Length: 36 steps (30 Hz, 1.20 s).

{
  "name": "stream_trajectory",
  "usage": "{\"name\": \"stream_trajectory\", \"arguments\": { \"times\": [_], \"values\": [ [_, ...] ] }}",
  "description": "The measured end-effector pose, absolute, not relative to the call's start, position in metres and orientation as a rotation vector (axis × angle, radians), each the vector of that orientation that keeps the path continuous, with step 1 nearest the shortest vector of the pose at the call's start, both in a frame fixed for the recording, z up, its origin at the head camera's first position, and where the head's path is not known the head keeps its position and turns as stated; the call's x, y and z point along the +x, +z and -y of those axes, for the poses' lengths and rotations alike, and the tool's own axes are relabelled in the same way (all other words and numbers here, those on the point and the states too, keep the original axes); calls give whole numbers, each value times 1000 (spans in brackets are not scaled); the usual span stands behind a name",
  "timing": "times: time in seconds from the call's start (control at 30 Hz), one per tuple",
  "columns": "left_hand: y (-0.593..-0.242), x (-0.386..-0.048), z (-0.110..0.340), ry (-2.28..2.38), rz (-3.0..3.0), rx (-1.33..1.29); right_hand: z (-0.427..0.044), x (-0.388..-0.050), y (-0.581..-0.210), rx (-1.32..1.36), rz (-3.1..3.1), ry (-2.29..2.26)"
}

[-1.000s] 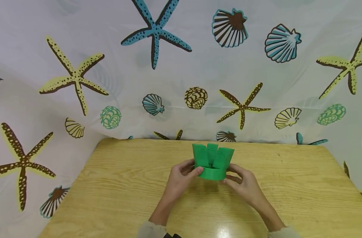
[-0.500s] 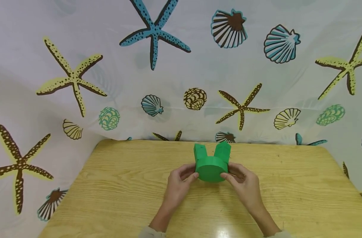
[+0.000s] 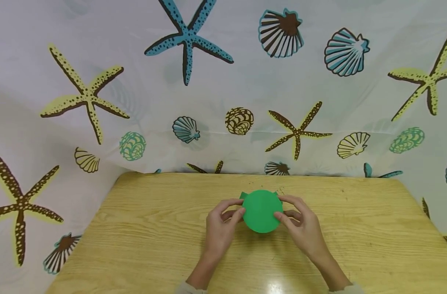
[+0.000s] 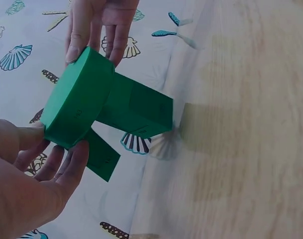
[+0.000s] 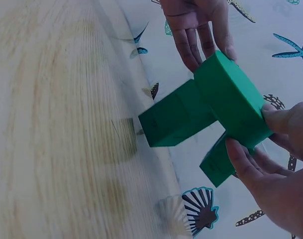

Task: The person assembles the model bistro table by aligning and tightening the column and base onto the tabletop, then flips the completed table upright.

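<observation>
Both hands hold a green round piece (image 3: 262,211) with a smooth disc face and a shallow side wall. In the head view that face is turned toward me, and only corners of its prongs show behind the top edge. The wrist views show block-like prongs (image 4: 141,107) sticking out from its other side. My left hand (image 3: 221,222) grips the left rim, thumb at the front edge and fingers behind. On the opposite rim, my right hand (image 3: 301,224) pinches the piece in the same way. The prongs hang off the tabletop in the wrist views.
A wooden table (image 3: 146,228) spreads beneath the hands. Behind it and at both sides hangs a white cloth (image 3: 223,151) printed with starfish and shells, meeting the table's back edge.
The green piece has been tipped over away from me, from prongs upward to its flat disc face showing. Both hands have stayed at its sides, their grips shifting slightly.
</observation>
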State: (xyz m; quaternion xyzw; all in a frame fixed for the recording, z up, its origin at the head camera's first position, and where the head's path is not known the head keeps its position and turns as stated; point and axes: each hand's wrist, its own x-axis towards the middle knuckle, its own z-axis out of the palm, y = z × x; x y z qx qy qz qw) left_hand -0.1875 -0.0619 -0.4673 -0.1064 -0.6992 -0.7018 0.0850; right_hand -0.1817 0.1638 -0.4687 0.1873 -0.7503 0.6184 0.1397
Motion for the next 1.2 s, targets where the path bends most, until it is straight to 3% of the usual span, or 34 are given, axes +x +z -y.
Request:
{"name": "stream_trajectory", "arguments": {
  "times": [0.47,1.2],
  "values": [
    [-471,-193,73,-2099,2229,-445,-166,-187,-474,528,2301,1874],
    [-483,-194,72,-2037,2305,-385,-168,-186,-479,457,2449,1851]
  ]
}}
